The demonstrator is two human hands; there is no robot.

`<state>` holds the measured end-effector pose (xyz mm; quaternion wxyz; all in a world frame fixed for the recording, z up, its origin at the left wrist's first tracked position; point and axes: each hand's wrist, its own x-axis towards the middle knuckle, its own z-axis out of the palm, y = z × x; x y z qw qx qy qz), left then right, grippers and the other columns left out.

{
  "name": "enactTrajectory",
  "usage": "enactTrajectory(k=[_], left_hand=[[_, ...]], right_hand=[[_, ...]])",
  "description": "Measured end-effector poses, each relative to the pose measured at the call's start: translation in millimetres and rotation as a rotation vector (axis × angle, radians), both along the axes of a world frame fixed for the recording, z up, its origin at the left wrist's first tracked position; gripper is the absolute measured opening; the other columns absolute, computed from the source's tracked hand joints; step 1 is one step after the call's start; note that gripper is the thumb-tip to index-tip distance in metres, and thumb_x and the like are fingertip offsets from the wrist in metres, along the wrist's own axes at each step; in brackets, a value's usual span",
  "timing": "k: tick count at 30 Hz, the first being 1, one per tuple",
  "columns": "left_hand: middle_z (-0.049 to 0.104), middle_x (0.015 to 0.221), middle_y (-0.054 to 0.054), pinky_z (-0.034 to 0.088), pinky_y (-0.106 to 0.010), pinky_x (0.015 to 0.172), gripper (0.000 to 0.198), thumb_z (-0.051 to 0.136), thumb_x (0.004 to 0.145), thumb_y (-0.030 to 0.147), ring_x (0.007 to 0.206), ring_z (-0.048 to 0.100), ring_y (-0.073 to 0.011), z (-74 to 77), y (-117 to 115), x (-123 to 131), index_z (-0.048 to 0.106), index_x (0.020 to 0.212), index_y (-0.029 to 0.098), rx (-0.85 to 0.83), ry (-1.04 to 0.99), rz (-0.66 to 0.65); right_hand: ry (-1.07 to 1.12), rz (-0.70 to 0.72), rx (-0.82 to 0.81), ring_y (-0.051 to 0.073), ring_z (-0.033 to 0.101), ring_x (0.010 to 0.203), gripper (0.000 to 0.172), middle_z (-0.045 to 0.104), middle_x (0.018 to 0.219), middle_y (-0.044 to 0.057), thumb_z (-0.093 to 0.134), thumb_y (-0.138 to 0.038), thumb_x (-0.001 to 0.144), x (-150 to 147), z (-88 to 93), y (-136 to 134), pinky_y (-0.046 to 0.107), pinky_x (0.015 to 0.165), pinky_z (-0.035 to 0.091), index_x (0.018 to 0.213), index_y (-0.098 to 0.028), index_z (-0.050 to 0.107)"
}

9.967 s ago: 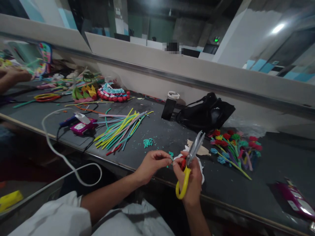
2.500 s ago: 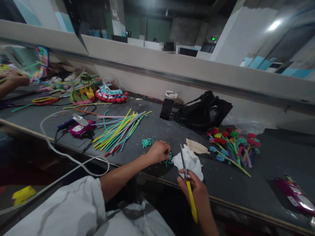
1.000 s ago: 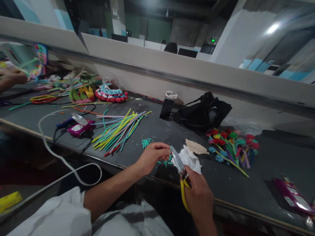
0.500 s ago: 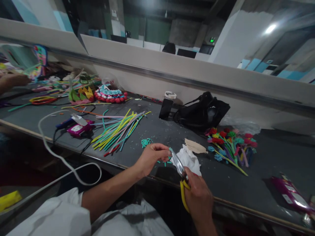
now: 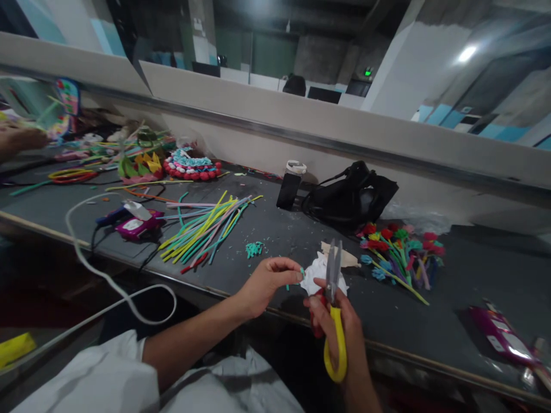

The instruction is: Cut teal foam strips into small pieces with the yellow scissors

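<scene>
My left hand (image 5: 270,282) pinches a tiny green piece (image 5: 302,271), seemingly a bit of pipe cleaner, between thumb and fingertips. In my right hand (image 5: 340,321) is a pair of scissors (image 5: 334,269) with yellow and red handles; the blades point up, slightly apart, and away from the green piece. Beneath the hands lies a crumpled white tissue (image 5: 317,274), with a beige cloth-like scrap (image 5: 349,257) behind it. A small pile of cut green bits (image 5: 253,249) sits on the table beyond my left hand.
Left of the pile lies a bundle of coloured pipe cleaners (image 5: 210,226). A black bag (image 5: 350,192) and a dark bottle (image 5: 291,186) stand at the back. Handmade flowers (image 5: 404,252) and a purple device (image 5: 501,335) lie right. Another person's hand (image 5: 21,140) shows far left.
The scissors have swung from pointing at my left fingertips to upright, away from the green piece. My right fingers have shifted on the handles; my left hand has barely moved.
</scene>
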<state>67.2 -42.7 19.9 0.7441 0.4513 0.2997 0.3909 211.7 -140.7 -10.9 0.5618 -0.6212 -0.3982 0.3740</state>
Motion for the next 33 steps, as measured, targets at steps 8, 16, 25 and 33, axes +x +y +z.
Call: enactTrajectory(k=[8, 16, 25, 33], left_hand=[[0.062, 0.070, 0.000, 0.042, -0.024, 0.073, 0.008, 0.077, 0.066, 0.018, 0.070, 0.057, -0.0128, -9.7, -9.4, -3.4, 0.073, 0.071, 0.015, 0.017, -0.096, -0.096], [0.066, 0.069, 0.000, 0.041, -0.023, 0.072, 0.013, 0.080, 0.064, 0.024, 0.067, 0.055, -0.0111, -13.0, -10.3, -1.8, 0.074, 0.073, 0.015, -0.035, -0.056, -0.055], [0.064, 0.062, 0.001, 0.038, -0.021, 0.064, 0.014, 0.081, 0.061, 0.024, 0.060, 0.050, -0.0091, -16.9, -7.2, 1.7, 0.075, 0.069, 0.014, -0.075, 0.034, -0.006], [0.058, 0.057, 0.002, 0.035, -0.020, 0.056, 0.008, 0.076, 0.060, 0.019, 0.054, 0.047, -0.0071, -18.5, -9.7, 2.8, 0.071, 0.064, 0.013, -0.191, 0.000, -0.048]], right_hand=[[0.312, 0.032, 0.096, 0.009, 0.050, 0.048, 0.053, 0.056, 0.064, -0.006, 0.075, -0.042, 0.074, -17.1, 10.1, 15.3, 0.020, 0.044, 0.043, 0.118, -0.021, 0.054], [0.096, -0.078, 0.113, 0.009, 0.054, 0.052, 0.049, 0.061, 0.076, -0.003, 0.074, -0.039, 0.074, -15.8, 14.6, 15.0, 0.021, 0.047, 0.048, 0.115, -0.021, 0.053], [-0.772, -0.272, 0.410, 0.016, 0.067, 0.074, 0.026, 0.069, 0.090, 0.005, 0.060, -0.027, 0.087, -15.6, -2.5, 14.8, 0.028, 0.069, 0.054, 0.111, -0.019, 0.059], [-0.868, -0.240, 0.481, 0.019, 0.068, 0.083, 0.025, 0.070, 0.101, 0.007, 0.059, -0.025, 0.087, -12.1, -11.1, 16.4, 0.031, 0.073, 0.053, 0.112, -0.021, 0.060]])
